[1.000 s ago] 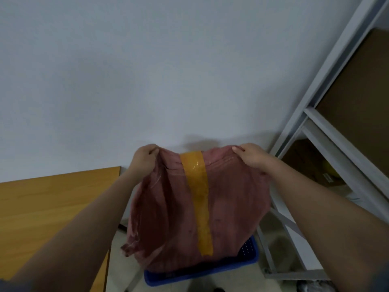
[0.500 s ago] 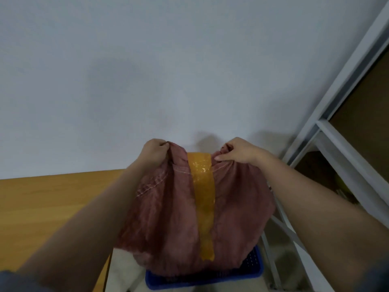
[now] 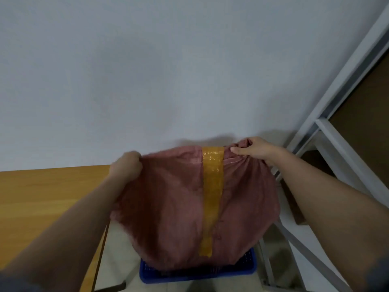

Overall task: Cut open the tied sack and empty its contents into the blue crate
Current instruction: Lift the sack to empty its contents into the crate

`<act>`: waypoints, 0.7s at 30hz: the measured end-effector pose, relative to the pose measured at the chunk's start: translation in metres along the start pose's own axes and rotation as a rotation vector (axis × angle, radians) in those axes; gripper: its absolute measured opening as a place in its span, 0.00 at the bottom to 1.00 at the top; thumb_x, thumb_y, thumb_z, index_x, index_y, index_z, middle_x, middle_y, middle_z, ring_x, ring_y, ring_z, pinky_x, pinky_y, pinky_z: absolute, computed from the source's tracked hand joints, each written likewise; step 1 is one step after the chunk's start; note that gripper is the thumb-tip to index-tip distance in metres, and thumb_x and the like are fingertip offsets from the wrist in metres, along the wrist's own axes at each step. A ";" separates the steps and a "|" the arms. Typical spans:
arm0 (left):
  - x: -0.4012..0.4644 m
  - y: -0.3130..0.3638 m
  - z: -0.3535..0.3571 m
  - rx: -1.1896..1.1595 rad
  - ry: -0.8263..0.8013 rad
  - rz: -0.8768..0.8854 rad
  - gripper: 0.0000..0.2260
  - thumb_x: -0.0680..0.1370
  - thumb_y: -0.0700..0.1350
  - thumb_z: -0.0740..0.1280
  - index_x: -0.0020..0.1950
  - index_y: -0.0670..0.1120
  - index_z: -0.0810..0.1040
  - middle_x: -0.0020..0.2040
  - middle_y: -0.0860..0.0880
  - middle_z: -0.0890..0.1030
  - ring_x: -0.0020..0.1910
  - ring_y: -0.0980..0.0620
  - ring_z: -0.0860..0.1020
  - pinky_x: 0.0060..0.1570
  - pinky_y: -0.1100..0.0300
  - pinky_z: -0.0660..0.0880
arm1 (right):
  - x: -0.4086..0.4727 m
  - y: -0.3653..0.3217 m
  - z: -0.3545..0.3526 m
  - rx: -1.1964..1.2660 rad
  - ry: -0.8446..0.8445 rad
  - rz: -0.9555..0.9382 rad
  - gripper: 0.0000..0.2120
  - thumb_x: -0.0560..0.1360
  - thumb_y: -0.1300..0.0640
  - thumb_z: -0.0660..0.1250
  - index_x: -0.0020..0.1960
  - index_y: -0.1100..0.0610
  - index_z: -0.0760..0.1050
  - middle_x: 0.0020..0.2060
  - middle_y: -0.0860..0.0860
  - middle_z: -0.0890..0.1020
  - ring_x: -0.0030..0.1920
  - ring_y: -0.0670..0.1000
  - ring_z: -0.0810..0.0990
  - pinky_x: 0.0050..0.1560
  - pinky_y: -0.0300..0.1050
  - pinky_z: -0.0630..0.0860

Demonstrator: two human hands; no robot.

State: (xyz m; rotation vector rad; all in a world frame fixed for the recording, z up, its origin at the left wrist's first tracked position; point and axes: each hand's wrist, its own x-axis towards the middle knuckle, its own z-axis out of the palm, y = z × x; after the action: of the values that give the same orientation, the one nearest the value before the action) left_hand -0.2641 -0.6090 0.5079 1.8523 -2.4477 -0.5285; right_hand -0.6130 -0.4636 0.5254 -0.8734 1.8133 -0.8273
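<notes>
Both hands grip the upper edge of the reddish-brown sack (image 3: 179, 207): the left hand (image 3: 127, 165) has its fingers curled round a bunched corner, and the right hand (image 3: 255, 149) pinches the gathered cloth at the other corner. Held up between them, the sack hangs spread out, with a yellow tape strip (image 3: 211, 199) running down its face from top edge to near the bottom. Its lower end hangs over and hides most of the blue crate (image 3: 197, 276), which stands on the floor. To the left is a wooden table (image 3: 42, 197); to the right, a grey metal shelf rack (image 3: 328, 131) against the pale wall (image 3: 168, 70).
</notes>
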 end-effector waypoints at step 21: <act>-0.007 0.055 -0.091 -0.476 0.543 0.178 0.10 0.72 0.31 0.56 0.46 0.36 0.76 0.44 0.40 0.78 0.44 0.45 0.73 0.41 0.59 0.64 | -0.029 -0.097 -0.002 -0.251 0.355 -0.363 0.15 0.80 0.51 0.60 0.58 0.59 0.78 0.55 0.58 0.81 0.56 0.56 0.78 0.47 0.39 0.67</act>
State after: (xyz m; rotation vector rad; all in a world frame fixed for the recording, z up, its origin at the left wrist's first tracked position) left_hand -0.2930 -0.6120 0.6108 1.3509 -1.8970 -0.4656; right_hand -0.5849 -0.4898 0.6195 -1.3108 2.1326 -1.0478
